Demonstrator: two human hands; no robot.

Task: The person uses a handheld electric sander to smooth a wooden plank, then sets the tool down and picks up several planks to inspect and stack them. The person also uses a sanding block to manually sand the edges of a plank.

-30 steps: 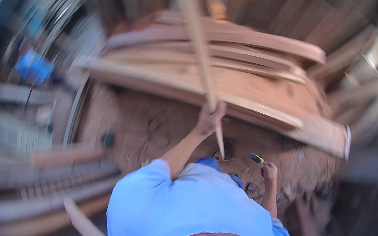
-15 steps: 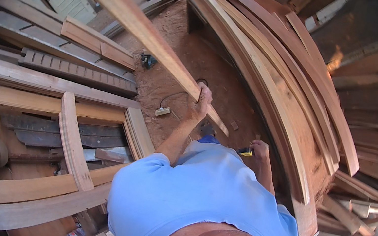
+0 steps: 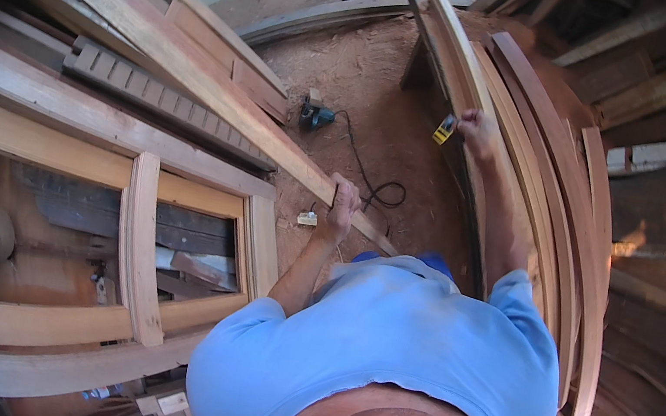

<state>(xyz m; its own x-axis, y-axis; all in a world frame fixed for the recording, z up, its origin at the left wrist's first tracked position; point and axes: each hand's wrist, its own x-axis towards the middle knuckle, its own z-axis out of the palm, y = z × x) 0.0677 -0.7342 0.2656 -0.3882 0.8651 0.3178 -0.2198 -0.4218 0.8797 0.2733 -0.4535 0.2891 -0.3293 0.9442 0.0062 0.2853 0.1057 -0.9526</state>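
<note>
- While a pale wooden frame [image 3: 142, 251] fills the lower left, a long wooden plank [image 3: 219, 96] slants past just above it, reaching into the upper-left corner.
- Long axis of that plank is one straight diagonal, upper left down to the middle: far end points ahead and to the person's left, near end points back at the blue shirt [image 3: 383, 331].
- Greenish power tool [image 3: 315, 117] sits on the dirt floor [image 3: 417, 152], right of the plank.
- Left hand [image 3: 342, 207] is wrapped around the plank, pretty close to its near end (fingers curled over it).
- Small yellow-and-black tool [image 3: 445, 130] pokes out of the right hand [image 3: 479, 134], which is closed on it.
- Curved boards [image 3: 574, 213] lie at right; can't tell if the right forearm [image 3: 505, 206] touches them.
</note>
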